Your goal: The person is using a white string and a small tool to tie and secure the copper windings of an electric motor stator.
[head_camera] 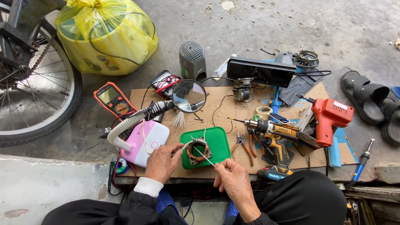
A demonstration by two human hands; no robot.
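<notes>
Both forearms come in from the bottom edge, hands low over the front of the cardboard sheet (233,118).

Left hand (162,162): back of hand up, wrist bent slightly inward, white cuff showing under a black sleeve. Fingers curled together, tips pinched on a white sleeved wire (186,145) that runs up and right from the fingertips to the motor stator (198,151).

Right hand (233,179): knuckles up, fingers folded in, thumb and forefinger clamped on a second thin white lead (205,158). That lead runs diagonally up-left from the fingertips to the stator's lower edge.

Stator: copper-wound ring, sits in the green plastic tray (218,143), between the two hands, just beyond both sets of fingertips. Neither palm touches it; contact is via the wires only.

Around the fingers:
- Just left of and beyond the left knuckles: pink-and-white lamp base (146,143) with a corrugated flex neck carrying a magnifier lens (189,96), which hangs beyond the tray.
- Further out to the left: orange multimeter (114,99).
- Right of the right fingertips: orange-handled pliers (243,146), then a yellow-and-black cordless drill (275,139).
- Beyond that: red soldering gun (331,116).
- Blue-handled soldering iron (361,162) lies well off to the right, off the cardboard.
</notes>
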